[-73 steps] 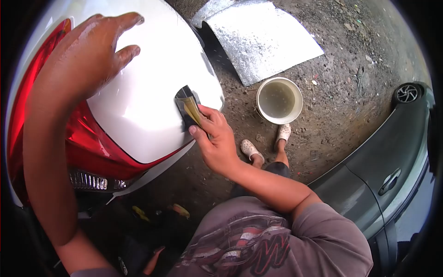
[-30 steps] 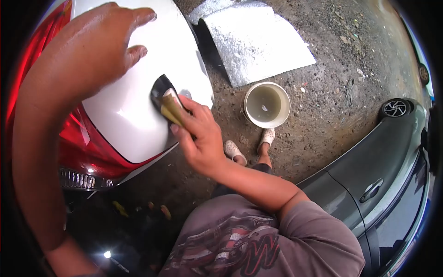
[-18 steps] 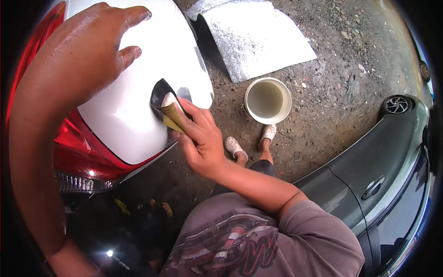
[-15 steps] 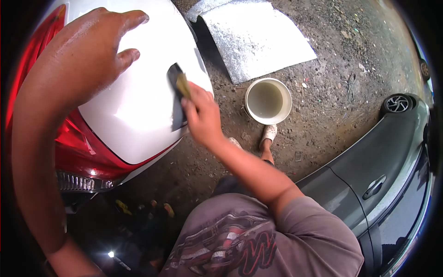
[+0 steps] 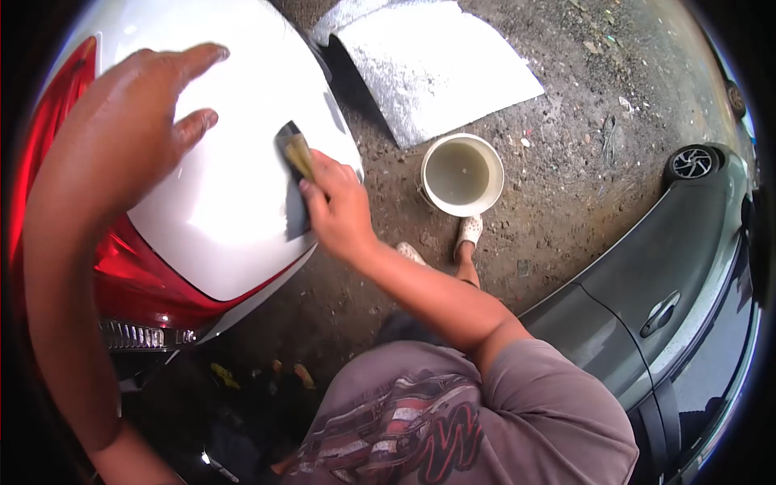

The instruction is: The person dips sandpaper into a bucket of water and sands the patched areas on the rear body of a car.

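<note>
My right hand [image 5: 341,206] grips a sanding block [image 5: 300,155], yellowish-green with dark grey sandpaper at its end. The block is tilted over the white car panel [image 5: 234,153], close to its right edge; part of it is hidden under my fingers. A dark patch, shadow or sheet, lies below it on the panel. To the left, my left hand [image 5: 141,121] hovers over or rests on the panel, thumb and forefinger apart and nothing in it. Whether its palm touches the paint is hidden. Under my left forearm runs the red tail light [image 5: 166,279].
A white bucket [image 5: 462,174] of cloudy water stands on the dirt ground by my shoes [image 5: 469,232]. Behind it lies a silvery foil sheet [image 5: 440,61]. A dark grey car [image 5: 622,275] is parked at the right. A bright lamp [image 5: 206,458] shows in the dark lower left.
My view has shifted slightly, so the car, bucket and sheet sit a little further left. The sanding block shows more of its broad face now. My left hand remains spread.
</note>
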A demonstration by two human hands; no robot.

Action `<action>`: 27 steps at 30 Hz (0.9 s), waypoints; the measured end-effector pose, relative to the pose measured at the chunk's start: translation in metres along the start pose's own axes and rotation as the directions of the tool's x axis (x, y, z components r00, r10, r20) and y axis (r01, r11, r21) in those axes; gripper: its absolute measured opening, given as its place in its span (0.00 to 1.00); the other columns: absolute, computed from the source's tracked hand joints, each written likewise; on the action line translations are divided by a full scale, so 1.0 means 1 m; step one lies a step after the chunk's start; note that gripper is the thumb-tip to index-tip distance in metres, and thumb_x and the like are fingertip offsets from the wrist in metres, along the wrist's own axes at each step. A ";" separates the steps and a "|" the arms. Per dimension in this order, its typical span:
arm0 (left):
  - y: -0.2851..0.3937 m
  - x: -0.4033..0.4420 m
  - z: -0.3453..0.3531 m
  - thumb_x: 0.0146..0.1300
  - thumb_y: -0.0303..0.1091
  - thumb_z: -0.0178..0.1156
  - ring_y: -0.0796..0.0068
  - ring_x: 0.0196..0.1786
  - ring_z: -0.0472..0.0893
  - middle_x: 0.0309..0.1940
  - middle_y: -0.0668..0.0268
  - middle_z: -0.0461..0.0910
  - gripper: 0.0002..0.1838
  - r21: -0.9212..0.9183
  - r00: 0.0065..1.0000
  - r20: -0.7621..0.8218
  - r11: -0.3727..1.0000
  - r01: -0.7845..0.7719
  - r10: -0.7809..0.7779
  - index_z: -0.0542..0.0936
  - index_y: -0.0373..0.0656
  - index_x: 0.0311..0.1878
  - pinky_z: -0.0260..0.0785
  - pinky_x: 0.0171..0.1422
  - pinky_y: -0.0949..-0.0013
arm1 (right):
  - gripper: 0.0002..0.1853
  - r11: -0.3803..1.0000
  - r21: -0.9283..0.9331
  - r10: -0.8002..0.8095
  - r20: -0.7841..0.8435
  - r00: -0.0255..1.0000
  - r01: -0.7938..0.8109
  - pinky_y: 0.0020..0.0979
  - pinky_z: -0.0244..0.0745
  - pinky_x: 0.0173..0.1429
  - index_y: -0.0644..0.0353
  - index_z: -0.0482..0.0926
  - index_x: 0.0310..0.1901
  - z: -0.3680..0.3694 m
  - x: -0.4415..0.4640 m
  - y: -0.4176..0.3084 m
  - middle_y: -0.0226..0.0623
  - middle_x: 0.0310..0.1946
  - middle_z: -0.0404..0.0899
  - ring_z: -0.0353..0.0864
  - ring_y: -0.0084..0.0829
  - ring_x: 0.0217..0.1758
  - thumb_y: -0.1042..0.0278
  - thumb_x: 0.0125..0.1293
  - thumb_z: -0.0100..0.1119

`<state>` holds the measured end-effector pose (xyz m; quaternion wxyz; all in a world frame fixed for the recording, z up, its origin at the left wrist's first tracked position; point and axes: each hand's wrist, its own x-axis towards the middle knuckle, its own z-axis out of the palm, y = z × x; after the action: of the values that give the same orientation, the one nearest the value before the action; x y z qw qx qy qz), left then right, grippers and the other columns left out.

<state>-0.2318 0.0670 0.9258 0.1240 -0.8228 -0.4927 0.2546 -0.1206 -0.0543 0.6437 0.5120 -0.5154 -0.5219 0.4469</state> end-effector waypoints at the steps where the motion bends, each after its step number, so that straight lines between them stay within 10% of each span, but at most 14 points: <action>1: -0.002 0.001 -0.001 0.76 0.36 0.69 0.49 0.68 0.84 0.67 0.51 0.85 0.30 -0.039 1.000 -0.003 0.999 -0.021 0.021 0.77 0.56 0.79 0.79 0.71 0.50 | 0.27 0.996 0.005 -0.090 0.012 0.996 0.090 0.45 0.77 0.71 0.58 0.83 0.72 -0.009 -0.015 -0.023 0.53 0.67 0.83 0.83 0.54 0.65 0.74 0.71 0.62; 4: 0.000 -0.003 0.003 0.76 0.35 0.69 0.49 0.67 0.84 0.67 0.51 0.84 0.30 -0.087 1.000 0.004 0.996 -0.023 0.024 0.77 0.56 0.79 0.79 0.71 0.50 | 0.27 0.973 0.047 -0.228 0.010 0.974 0.227 0.45 0.78 0.68 0.58 0.82 0.72 -0.017 -0.026 -0.036 0.54 0.65 0.84 0.83 0.54 0.62 0.74 0.71 0.62; 10: 0.005 0.002 -0.008 0.75 0.35 0.69 0.50 0.66 0.85 0.68 0.51 0.84 0.30 -0.052 0.999 0.021 0.998 0.033 -0.032 0.76 0.56 0.79 0.79 0.71 0.50 | 0.22 0.999 -0.045 0.018 0.002 1.000 -0.018 0.48 0.78 0.67 0.62 0.84 0.68 -0.001 0.009 -0.001 0.54 0.61 0.86 0.84 0.53 0.59 0.69 0.75 0.61; 14: 0.002 0.000 0.000 0.76 0.35 0.69 0.50 0.67 0.84 0.68 0.52 0.84 0.30 -0.056 1.000 0.024 0.998 0.014 -0.013 0.76 0.56 0.79 0.79 0.71 0.51 | 0.24 0.965 0.040 -0.260 0.018 0.965 0.259 0.43 0.80 0.63 0.61 0.84 0.70 -0.023 -0.028 -0.057 0.55 0.61 0.86 0.84 0.51 0.57 0.69 0.74 0.62; 20: 0.006 0.002 -0.009 0.75 0.35 0.70 0.51 0.70 0.82 0.70 0.55 0.83 0.31 -0.040 0.998 0.039 0.998 0.053 -0.051 0.76 0.55 0.79 0.78 0.73 0.52 | 0.23 0.996 -0.047 0.082 0.045 0.996 -0.079 0.46 0.79 0.66 0.63 0.83 0.70 -0.001 0.012 0.002 0.56 0.60 0.87 0.85 0.54 0.58 0.68 0.76 0.62; 24: 0.002 0.000 -0.001 0.76 0.36 0.70 0.52 0.71 0.82 0.70 0.55 0.83 0.30 -0.064 0.999 0.032 0.998 0.017 -0.015 0.76 0.54 0.79 0.79 0.73 0.52 | 0.26 0.967 0.063 -0.248 0.006 0.969 0.247 0.48 0.80 0.63 0.58 0.83 0.71 -0.024 -0.031 -0.064 0.54 0.62 0.86 0.84 0.53 0.58 0.72 0.73 0.63; 27: 0.005 0.002 -0.005 0.76 0.36 0.70 0.52 0.71 0.83 0.71 0.55 0.83 0.31 -0.070 0.998 0.052 0.997 0.043 -0.039 0.76 0.55 0.79 0.79 0.72 0.52 | 0.22 0.998 0.020 0.057 -0.001 0.998 -0.057 0.47 0.81 0.62 0.59 0.85 0.68 -0.004 -0.003 -0.002 0.55 0.56 0.89 0.86 0.52 0.56 0.68 0.75 0.62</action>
<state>-0.2243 0.0670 0.9273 0.0876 -0.8098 -0.5211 0.2551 -0.1171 -0.0577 0.6461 0.5047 -0.5254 -0.5023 0.4658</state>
